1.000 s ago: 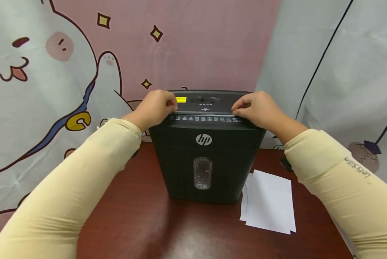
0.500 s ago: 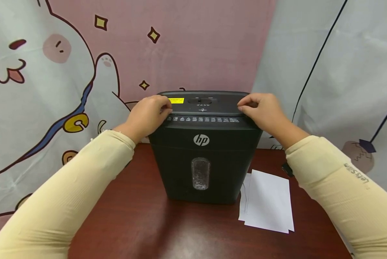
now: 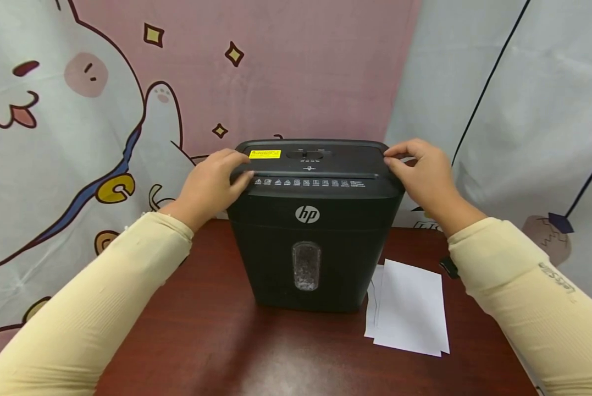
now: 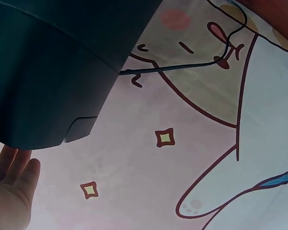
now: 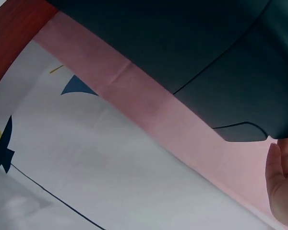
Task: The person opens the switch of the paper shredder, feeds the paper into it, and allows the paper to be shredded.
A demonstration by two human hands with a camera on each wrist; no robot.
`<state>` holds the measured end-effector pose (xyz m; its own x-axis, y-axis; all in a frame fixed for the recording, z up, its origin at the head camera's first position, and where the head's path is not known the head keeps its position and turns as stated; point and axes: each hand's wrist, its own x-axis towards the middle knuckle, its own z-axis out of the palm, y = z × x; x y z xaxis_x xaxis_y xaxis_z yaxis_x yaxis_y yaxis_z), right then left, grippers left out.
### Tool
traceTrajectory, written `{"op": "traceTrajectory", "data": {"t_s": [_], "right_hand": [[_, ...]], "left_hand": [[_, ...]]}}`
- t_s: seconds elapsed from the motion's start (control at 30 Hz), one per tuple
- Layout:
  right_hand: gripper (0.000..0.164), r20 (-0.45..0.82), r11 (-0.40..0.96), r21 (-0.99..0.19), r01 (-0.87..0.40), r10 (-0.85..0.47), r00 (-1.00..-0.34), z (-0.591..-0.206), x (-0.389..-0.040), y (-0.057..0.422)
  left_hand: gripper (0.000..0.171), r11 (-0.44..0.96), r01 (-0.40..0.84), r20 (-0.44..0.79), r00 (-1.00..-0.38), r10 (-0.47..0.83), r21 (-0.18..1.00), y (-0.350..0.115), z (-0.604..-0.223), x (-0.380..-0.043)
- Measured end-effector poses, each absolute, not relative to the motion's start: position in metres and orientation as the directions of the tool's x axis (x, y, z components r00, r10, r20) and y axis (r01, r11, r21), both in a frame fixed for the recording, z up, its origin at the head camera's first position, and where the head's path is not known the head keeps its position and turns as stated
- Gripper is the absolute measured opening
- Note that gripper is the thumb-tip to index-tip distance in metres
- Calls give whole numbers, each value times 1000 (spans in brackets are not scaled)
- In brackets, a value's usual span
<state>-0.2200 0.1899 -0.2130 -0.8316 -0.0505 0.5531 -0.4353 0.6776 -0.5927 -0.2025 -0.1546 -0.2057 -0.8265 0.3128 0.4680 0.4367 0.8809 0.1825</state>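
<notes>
A black HP paper shredder (image 3: 276, 242) stands upright on the table, its narrow feed slot (image 3: 315, 176) running across the top. At the top's left edge is my left hand (image 3: 209, 184), fingers and thumb spread apart with nothing between them. My right hand (image 3: 426, 173) is at the top's right edge, thumb and forefinger tips close to the rim; whether they touch it I cannot tell. Each wrist view shows a side of the shredder, with the left hand (image 4: 12, 191) and the right hand (image 5: 284, 187) by its top end. White bits show through the front window (image 3: 306, 267).
White paper sheets (image 3: 411, 308) lie stacked on the red-brown table (image 3: 296, 352), right of the shredder. Behind hangs a printed cloth (image 3: 315, 71) with cartoon figures. A black cord (image 4: 182, 67) runs from the shredder's rear in the left wrist view.
The thin pale edge of paper along the slot is gone from sight. My hands have moved apart, left hand leftward and right hand rightward, to the shredder's top edges.
</notes>
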Motion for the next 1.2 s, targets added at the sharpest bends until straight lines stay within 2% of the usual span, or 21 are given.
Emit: {"op": "traceTrajectory", "data": {"t_s": [0.33,0.6,0.83,1.2], "right_hand": [[28,567,681,-600,-419,-8,-824,-225,-221,205],[29,573,674,-609,-418,9,-819,-234,-219,218],[32,549,679,-626,-383,35,-835,-245,-218,230],[39,452,673,-683,-284,84,-888,-259,-217,246]], "left_hand": [[37,875,446,471,-823,319,187,-163,-215,-196],[38,853,497,527,-774,352,161,-170,-225,-192],[39,828,546,578,-720,385,128,-174,-232,-190],[38,818,563,613,-689,387,117,-180,-241,-187]]}}
